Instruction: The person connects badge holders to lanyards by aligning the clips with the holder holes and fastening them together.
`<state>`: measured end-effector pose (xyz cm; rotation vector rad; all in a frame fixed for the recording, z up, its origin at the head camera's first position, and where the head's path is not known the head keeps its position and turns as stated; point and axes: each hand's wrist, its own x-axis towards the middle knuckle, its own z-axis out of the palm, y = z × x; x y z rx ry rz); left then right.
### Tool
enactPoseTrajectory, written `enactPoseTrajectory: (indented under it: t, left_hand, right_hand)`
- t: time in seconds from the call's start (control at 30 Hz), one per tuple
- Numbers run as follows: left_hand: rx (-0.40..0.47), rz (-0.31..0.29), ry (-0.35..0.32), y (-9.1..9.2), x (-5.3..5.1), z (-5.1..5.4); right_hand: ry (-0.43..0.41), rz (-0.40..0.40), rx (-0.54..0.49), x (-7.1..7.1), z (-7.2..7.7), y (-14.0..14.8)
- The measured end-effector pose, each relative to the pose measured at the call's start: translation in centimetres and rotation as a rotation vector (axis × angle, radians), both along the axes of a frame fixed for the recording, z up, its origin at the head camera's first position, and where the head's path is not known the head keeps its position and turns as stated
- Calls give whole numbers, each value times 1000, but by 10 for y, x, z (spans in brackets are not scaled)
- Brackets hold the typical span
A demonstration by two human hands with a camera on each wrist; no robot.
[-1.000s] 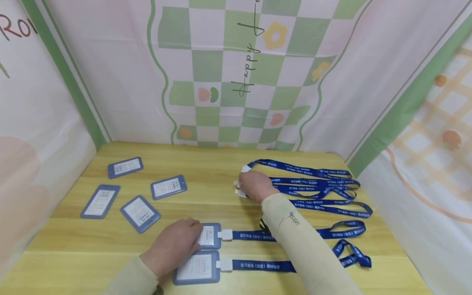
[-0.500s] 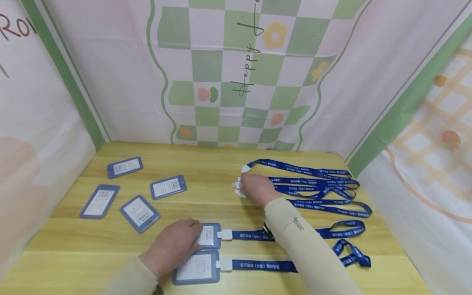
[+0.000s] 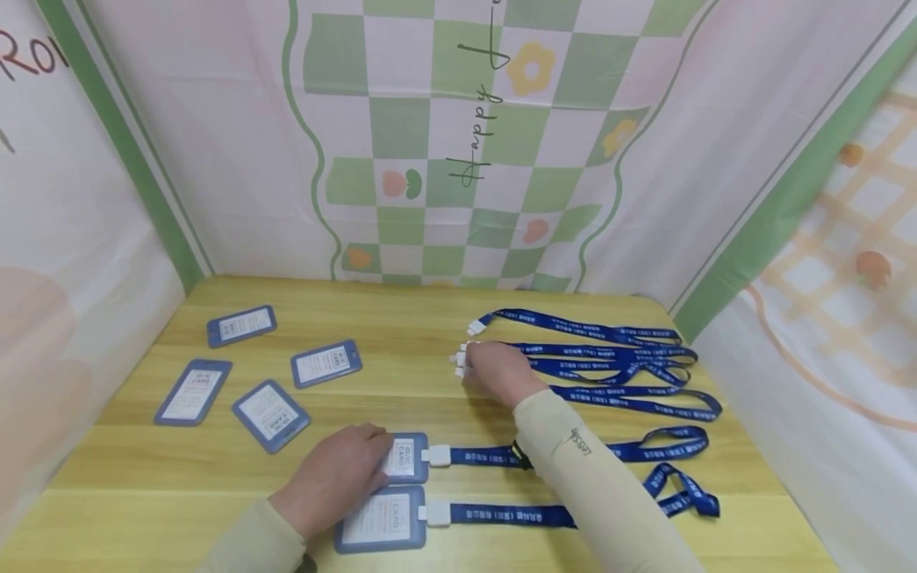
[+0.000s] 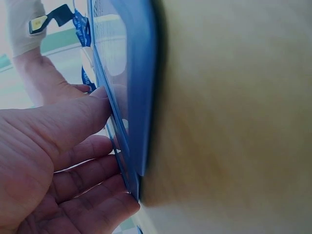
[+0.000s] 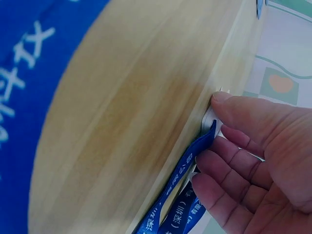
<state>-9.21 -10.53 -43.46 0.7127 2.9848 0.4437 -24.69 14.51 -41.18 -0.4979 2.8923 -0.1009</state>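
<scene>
In the head view my left hand (image 3: pixel 333 477) rests over the left part of a blue-framed card holder (image 3: pixel 410 469), above a second card holder (image 3: pixel 380 521). The left wrist view shows the left thumb and fingertips touching a holder (image 4: pixel 141 87), fingers loosely bent. Both holders join blue lanyards by white clips (image 3: pixel 439 514). Farther back, my right hand (image 3: pixel 503 370) is at the white ends (image 3: pixel 460 360) of several blue lanyards (image 3: pixel 573 352). In the right wrist view its thumb and fingers pinch a white clip (image 5: pixel 208 119) with blue strap (image 5: pixel 180 178); the fingers partly hide it.
Several loose card holders (image 3: pixel 324 364) lie on the left of the wooden table (image 3: pixel 401 318). One more lanyard (image 3: pixel 559 320) lies behind the right hand, its clip untouched. Patterned cloth (image 3: pixel 401 127) stands behind and along both sides.
My right hand has shifted slightly toward the table's front, uncovering more of the rearmost lanyard's clip. The white ends beside its fingers have moved a little. The left hand stays on the holder.
</scene>
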Motion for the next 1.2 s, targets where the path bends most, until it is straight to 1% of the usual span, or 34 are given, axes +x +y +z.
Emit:
enactPoseTrajectory:
  t: [0.27, 0.5, 0.67, 0.9, 1.2]
  left_hand:
    - [10, -5, 10, 0, 1, 0]
    - [9, -5, 10, 1, 1, 0]
    - [14, -5, 15, 1, 1, 0]
    - [9, -8, 32, 0, 1, -1]
    - [19, -7, 29, 0, 1, 0]
  right_hand:
    - [3, -12, 8, 3, -2, -1]
    - [-8, 5, 12, 9, -2, -3]
    - [-23, 13, -10, 16, -1, -4]
    - [-52, -12, -48, 21, -1, -4]
    - [-39, 13, -59, 29, -2, -6]
